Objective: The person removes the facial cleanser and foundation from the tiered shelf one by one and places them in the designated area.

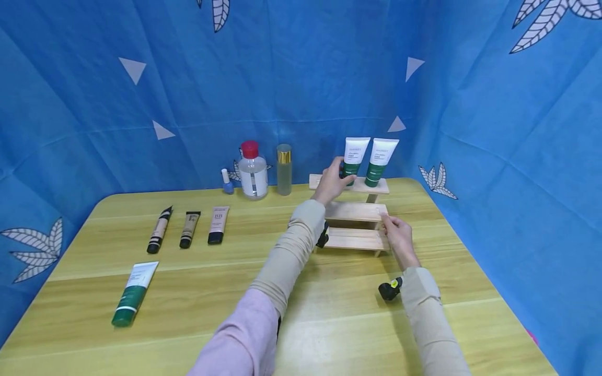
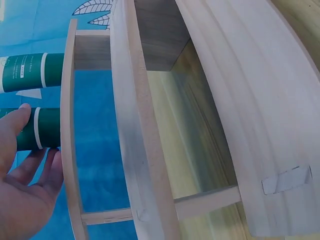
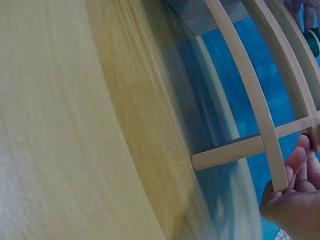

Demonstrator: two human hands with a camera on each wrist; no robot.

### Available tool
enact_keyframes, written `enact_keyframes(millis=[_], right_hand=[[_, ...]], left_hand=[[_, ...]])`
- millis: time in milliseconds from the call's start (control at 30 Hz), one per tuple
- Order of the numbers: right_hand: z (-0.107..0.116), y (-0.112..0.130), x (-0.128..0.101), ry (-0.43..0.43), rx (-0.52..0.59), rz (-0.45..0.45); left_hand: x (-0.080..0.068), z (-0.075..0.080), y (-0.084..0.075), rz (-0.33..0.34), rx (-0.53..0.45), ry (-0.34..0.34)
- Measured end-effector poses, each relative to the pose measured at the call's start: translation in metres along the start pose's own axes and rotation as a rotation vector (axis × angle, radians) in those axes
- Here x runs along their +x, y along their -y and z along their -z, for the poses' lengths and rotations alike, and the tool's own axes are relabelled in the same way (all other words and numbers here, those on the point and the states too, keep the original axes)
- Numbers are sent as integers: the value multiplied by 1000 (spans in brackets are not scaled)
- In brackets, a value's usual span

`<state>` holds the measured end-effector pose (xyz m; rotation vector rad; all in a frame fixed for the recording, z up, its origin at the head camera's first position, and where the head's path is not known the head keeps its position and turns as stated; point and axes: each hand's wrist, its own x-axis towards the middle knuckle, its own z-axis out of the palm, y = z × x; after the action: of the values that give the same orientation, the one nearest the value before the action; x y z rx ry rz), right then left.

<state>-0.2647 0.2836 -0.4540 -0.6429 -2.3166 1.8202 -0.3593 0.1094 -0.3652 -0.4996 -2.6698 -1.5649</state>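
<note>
A stepped wooden display rack (image 1: pixel 356 210) with three tiers stands at the right of the table. Two white and green squeeze tubes stand cap down on its top tier. My left hand (image 1: pixel 331 183) holds the left tube (image 1: pixel 356 151), fingers and thumb around its green lower part; in the left wrist view the tube's cap (image 2: pixel 49 128) meets the top board. The right tube (image 1: pixel 382 156) leans slightly right beside it. At the right end of the middle tier, my right hand (image 1: pixel 400 239) grips the rack, fingertips at the board's edge in the right wrist view.
Left on the table lie a larger green and white tube (image 1: pixel 135 294) and three small cosmetic tubes, one a pink BB tube (image 1: pixel 218 224). Along the back stand a nail polish bottle (image 1: pixel 228 183), a red-capped clear bottle (image 1: pixel 253 175) and a gold-capped bottle (image 1: pixel 284 172). Blue cloth surrounds the table.
</note>
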Motion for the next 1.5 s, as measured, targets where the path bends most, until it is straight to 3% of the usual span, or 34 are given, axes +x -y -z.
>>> enact_keyframes(millis=[300,567,833,1200,1500], right_hand=[[-1,0,-1,-9,13,-8],[1,0,-2,0,4,-8],[1,2,-2,-6,0,-10],[0,0,-3,0,-9,-27],[0,0,-2,3,-9,-35]], left_hand=[[-9,11,10,-23,-37,37],[-30,32,21,-81,-49,55],[-49,50,34,-124,-37,28],[-86,73,66,-56,-47,-5],[-115,99,79,-5,-70,-62]])
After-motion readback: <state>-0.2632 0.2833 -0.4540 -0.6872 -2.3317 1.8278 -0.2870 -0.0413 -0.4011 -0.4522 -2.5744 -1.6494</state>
